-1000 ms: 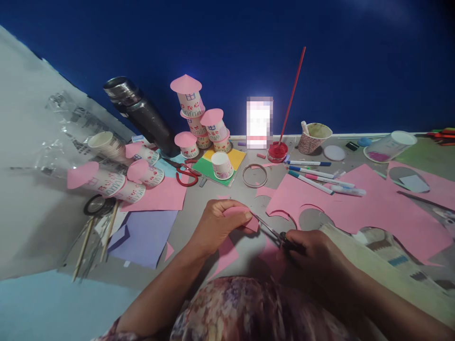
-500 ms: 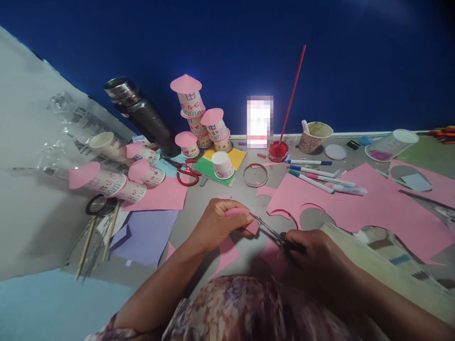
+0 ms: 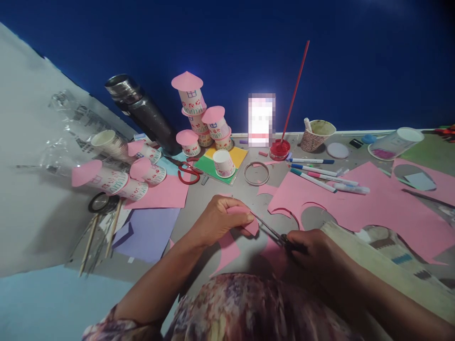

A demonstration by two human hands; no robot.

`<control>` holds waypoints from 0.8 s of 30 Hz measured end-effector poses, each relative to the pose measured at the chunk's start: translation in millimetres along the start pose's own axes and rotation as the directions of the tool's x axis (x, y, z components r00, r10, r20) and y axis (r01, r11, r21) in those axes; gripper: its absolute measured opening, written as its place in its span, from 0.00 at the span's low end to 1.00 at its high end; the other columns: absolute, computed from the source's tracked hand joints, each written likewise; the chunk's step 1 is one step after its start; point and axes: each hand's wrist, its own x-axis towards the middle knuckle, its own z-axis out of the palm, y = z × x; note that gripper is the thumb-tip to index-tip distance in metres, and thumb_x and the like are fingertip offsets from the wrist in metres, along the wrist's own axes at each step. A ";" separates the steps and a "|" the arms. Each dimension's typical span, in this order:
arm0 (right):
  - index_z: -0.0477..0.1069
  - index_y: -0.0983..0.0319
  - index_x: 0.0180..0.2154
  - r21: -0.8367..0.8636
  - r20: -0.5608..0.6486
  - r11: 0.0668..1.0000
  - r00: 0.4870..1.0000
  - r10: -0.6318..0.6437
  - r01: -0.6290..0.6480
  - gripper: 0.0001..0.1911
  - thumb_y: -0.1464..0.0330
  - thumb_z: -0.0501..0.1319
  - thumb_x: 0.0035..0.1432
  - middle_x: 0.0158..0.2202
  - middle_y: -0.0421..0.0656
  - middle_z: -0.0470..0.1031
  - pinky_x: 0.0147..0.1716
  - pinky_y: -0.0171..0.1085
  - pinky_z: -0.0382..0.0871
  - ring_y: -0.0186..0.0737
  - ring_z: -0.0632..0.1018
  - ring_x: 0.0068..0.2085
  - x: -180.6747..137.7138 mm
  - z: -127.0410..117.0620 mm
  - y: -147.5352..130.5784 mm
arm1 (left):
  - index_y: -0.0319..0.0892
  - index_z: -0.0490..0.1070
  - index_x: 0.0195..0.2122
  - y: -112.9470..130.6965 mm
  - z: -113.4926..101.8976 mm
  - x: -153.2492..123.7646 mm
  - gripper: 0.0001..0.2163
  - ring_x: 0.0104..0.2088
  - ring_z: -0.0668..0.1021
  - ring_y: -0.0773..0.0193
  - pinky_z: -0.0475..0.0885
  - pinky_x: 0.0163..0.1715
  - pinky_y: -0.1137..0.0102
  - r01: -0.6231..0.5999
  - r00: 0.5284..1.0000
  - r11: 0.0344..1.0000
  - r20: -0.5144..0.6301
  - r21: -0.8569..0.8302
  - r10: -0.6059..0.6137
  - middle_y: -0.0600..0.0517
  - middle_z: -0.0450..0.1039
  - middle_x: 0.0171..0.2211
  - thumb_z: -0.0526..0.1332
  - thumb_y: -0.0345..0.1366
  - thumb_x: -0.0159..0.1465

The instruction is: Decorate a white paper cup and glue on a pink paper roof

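In the head view, the only one given, the left hand (image 3: 215,220) pinched a small, curved piece of pink paper (image 3: 252,228) between the thumb and the fingers, above the grey, flat table (image 3: 197,201), in the near middle. The right hand (image 3: 313,246), at the near right, was closed around the dark handle of a pair of slim metal scissors (image 3: 269,228); which finger sat in which loop I could not tell, because the shadow was deep there. The blades pointed to the far left, and their tips were at the right edge of the paper — just beside the left thumb. Whether they already bit the paper was not clear.

In my judgement, a good cut here asked for the thumb to be kept back from the blade line. It seemed better to turn the paper with the left hand — and to close the blades slowly — than to twist the right wrist. The loose pink scrap (image 3: 229,253) lying nearer on the table was best kept clear of the blades.
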 end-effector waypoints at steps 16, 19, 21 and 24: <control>0.51 0.58 0.24 -0.039 0.049 0.999 0.999 0.011 -0.009 0.12 0.70 0.56 0.51 0.21 0.34 0.57 0.27 0.34 0.50 0.34 0.58 0.26 0.6 -3.6 -0.5 | 0.35 0.82 0.27 1.3 -5.9 1.9 0.08 0.24 0.85 0.57 0.80 0.27 0.68 0.057 0.998 0.996 0.032 0.070 -0.060 0.46 0.82 0.23 0.73 0.36 0.51; 0.52 0.58 0.24 -0.053 0.010 0.999 1.000 0.012 -0.011 0.12 0.69 0.57 0.53 0.21 0.33 0.57 0.26 0.35 0.49 0.34 0.56 0.27 -1.3 -0.3 -0.6 | 0.36 0.82 0.27 2.7 -5.9 2.7 0.07 0.24 0.84 0.58 0.80 0.27 0.68 0.069 0.996 0.994 0.046 0.089 -0.074 0.46 0.82 0.23 0.73 0.36 0.51; 0.53 0.58 0.25 -0.057 -0.002 0.998 1.000 0.003 -0.003 0.12 0.69 0.57 0.53 0.21 0.33 0.57 0.27 0.35 0.49 0.35 0.55 0.27 -2.1 0.6 -1.8 | 0.36 0.81 0.26 4.5 -4.7 3.0 0.07 0.24 0.84 0.58 0.81 0.27 0.68 0.077 0.994 0.992 0.065 0.098 -0.083 0.47 0.82 0.22 0.72 0.35 0.51; 0.53 0.58 0.24 -0.057 0.023 0.998 0.999 0.025 -0.024 0.12 0.70 0.57 0.52 0.21 0.34 0.58 0.27 0.35 0.50 0.34 0.56 0.27 -1.9 -0.6 -4.7 | 0.37 0.80 0.23 7.6 -2.5 2.9 0.06 0.24 0.84 0.59 0.81 0.27 0.69 0.084 0.991 0.991 0.094 0.105 -0.094 0.49 0.81 0.22 0.71 0.34 0.51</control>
